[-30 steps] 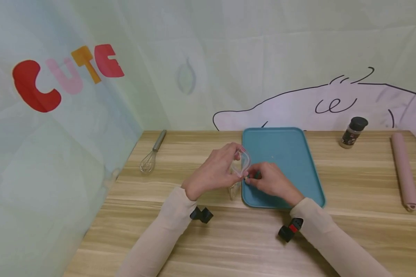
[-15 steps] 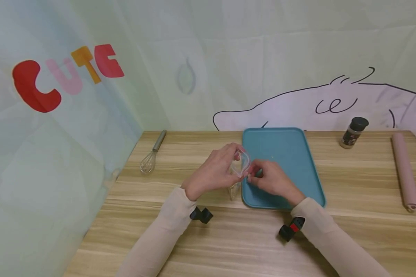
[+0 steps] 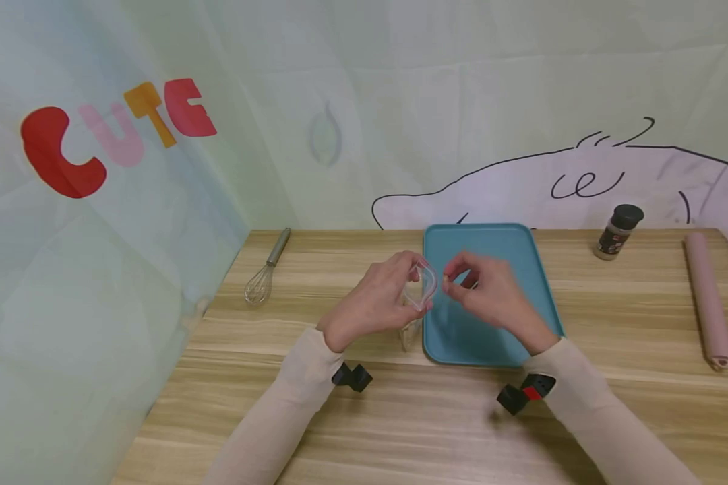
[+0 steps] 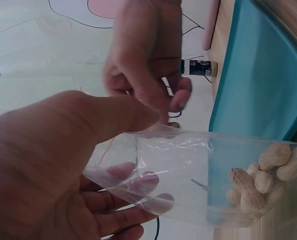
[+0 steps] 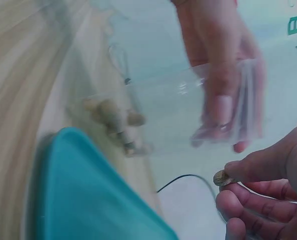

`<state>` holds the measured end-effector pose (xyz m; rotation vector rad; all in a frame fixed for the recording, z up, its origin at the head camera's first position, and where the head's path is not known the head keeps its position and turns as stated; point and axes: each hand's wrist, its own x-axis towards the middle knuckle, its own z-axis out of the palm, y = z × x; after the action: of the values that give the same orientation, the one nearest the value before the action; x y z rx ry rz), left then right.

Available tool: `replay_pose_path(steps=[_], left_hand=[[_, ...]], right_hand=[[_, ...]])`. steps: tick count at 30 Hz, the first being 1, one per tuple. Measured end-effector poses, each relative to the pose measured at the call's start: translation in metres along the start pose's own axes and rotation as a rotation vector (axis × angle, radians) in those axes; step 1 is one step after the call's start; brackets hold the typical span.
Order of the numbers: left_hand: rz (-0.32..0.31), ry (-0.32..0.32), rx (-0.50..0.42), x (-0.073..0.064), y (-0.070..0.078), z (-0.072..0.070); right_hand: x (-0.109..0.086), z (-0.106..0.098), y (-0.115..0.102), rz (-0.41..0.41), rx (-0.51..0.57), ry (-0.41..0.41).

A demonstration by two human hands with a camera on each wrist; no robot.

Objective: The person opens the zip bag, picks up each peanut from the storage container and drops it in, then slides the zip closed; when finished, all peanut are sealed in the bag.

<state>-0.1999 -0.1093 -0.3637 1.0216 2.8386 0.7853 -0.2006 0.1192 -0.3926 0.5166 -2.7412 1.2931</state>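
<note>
My left hand (image 3: 373, 296) holds a clear zip bag (image 4: 176, 160) by its mouth, thumb on one side and fingers on the other, so the mouth gapes. Several peanuts in their shells (image 4: 248, 192) lie at the bottom of the bag, seen through the plastic. Just right of the bag's mouth is my right hand (image 3: 491, 293), above the tray. Between its thumb and fingertips it pinches one peanut (image 5: 222, 178), apart from the bag in the right wrist view. Beneath the right hand lies a blue tray (image 3: 485, 246); the bag hangs by its left edge.
A whisk (image 3: 267, 273) lies at the left of the wooden table (image 3: 400, 424). At the back right stands a spice jar (image 3: 619, 232) with a black lid. Farther right lies a rolled pink mat (image 3: 708, 300). A printed cloth (image 3: 400, 114) hangs behind the table.
My right hand has moved from the bag's lower edge up and right, away from it, and a peanut now shows in its fingertips. The left hand and bag have stayed nearly still.
</note>
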Motion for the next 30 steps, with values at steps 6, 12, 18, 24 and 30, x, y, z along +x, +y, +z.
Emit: replay_pose_path(steps=[6,12,18,24,30], left_hand=[[0.011,0.003,0.006,0.001,0.0,0.0],[0.019,0.001,-0.002,0.0,0.0,-0.001],[0.026,0.005,-0.015,0.0,-0.001,0.0],[0.018,0.001,-0.012,0.0,0.001,0.0],[0.014,-0.003,-0.017,0.0,0.0,0.001]], right_hand=[[-0.003,-0.009,-0.014,-0.054,0.038,0.098],[-0.007,-0.013,-0.028,-0.069,0.111,0.137],[-0.009,-0.01,-0.037,-0.09,0.139,0.124],[-0.009,-0.005,-0.038,-0.084,0.154,0.102],[-0.01,-0.004,-0.038,-0.072,0.166,0.094]])
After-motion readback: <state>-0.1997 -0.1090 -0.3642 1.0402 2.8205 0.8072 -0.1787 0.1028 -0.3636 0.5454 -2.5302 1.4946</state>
